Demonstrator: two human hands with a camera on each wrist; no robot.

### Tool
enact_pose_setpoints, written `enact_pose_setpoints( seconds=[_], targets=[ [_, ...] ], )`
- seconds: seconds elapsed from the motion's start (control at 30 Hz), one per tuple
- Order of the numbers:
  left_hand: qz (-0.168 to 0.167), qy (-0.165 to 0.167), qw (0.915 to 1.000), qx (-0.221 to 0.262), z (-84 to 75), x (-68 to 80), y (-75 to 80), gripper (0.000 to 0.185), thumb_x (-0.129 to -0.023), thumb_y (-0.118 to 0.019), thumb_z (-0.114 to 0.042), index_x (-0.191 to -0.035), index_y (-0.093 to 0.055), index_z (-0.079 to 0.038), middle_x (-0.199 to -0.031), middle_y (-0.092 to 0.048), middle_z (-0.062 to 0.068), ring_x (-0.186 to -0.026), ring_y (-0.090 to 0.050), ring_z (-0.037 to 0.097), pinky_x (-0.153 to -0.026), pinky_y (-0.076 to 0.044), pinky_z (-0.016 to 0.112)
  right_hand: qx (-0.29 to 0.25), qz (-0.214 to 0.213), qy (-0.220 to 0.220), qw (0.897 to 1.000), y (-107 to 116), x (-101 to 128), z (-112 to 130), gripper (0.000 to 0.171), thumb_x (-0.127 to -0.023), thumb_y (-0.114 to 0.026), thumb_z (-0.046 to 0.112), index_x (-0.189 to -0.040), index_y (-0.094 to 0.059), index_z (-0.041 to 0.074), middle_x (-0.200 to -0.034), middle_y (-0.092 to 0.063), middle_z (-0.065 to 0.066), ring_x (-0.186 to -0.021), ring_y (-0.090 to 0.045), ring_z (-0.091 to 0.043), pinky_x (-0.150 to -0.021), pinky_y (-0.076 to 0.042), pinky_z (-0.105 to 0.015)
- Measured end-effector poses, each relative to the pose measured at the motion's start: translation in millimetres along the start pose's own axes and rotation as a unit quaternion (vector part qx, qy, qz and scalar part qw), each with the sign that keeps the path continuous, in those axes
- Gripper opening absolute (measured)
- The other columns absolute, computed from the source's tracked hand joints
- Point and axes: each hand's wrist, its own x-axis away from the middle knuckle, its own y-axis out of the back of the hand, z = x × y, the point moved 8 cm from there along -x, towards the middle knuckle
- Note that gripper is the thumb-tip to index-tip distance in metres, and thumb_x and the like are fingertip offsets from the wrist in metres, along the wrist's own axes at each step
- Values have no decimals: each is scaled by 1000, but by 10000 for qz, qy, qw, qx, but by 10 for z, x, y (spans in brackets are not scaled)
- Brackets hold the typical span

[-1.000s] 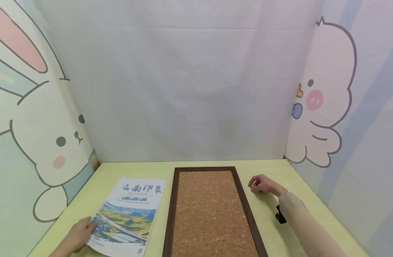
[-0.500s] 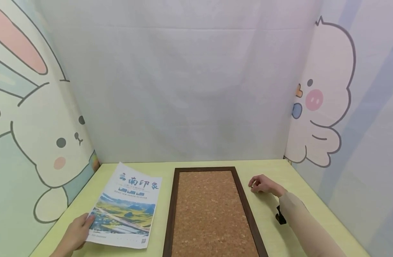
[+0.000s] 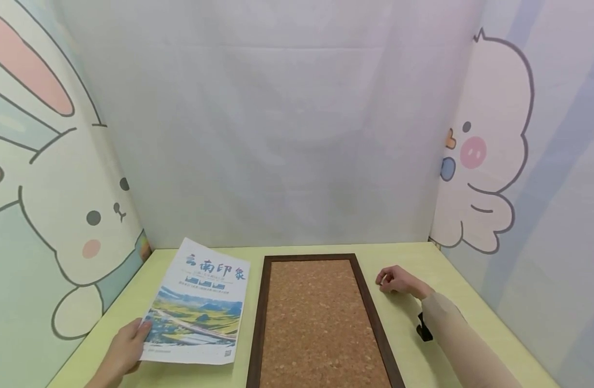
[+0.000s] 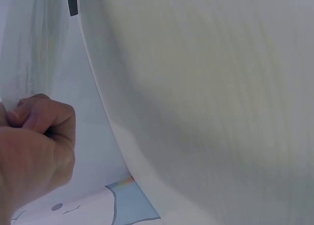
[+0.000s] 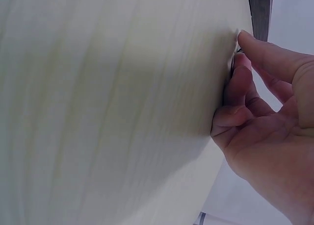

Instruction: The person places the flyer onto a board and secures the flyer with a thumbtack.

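The left hand [image 3: 124,350] grips the booklet [image 3: 197,310] by its near left corner, raised off the surface [image 3: 408,258] beside the corkboard [image 3: 318,323], while the right hand [image 3: 396,280] rests curled, holding nothing visible.

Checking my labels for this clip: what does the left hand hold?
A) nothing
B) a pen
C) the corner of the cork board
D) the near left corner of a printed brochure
D: in the head view the left hand grips the near left corner of the brochure, beside the cork board.
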Motion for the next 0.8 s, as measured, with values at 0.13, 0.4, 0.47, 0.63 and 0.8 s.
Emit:
enact_pose_setpoints(
  seconds=[0.13, 0.4, 0.47, 0.63, 0.8],
  targets=[
    [1, 31, 10000, 73, -57, 8, -66, 43, -105, -25, -20, -128, -40, 14, -66, -63, -1, -41, -44, 12, -38, -37, 25, -15, -16, -9, 10000, -6, -3, -10, 15, -85, -65, -1, -98, -63, -8, -72, -54, -1, -60, -45, -8, -53, -37, -22],
    [38, 27, 9997, 241, -195, 16, -207, 45, -105, -27, -21, -133, -38, 12, -67, -63, 0, -42, -44, 12, -39, -36, 25, 57, -57, 96, 9999, 4, 4, 17, 14, -85, -64, -2, -96, -61, -10, -70, -53, 2, -59, -45, -7, -52, -37, -22],
    [50, 41, 9996, 258, -218, 9, -245, 46, -106, -26, -23, -135, -37, 11, -68, -63, -1, -43, -45, 11, -39, -37, 25, 79, -94, 42, 9999, 9, 3, 12, 14, -84, -64, -2, -95, -62, -10, -70, -52, 2, -59, -45, -7, -52, -37, -21],
    [98, 71, 9996, 256, -259, -7, -350, 47, -106, -27, -25, -136, -37, 10, -70, -62, -1, -44, -44, 11, -40, -37, 25, 233, -192, -110, 9995, 21, 8, -11, 12, -84, -65, -1, -94, -63, -6, -69, -51, 1, -59, -45, -8, -53, -38, -22],
    [130, -17, 9994, 335, -321, -15, -465, 44, -105, -28, -22, -134, -40, 10, -70, -63, 0, -43, -42, 10, -39, -35, 24, 184, -236, -189, 9994, 30, 3, -24, 13, -84, -65, 1, -94, -62, -6, -70, -52, 1, -61, -45, -10, -55, -39, -22]
  ],
)
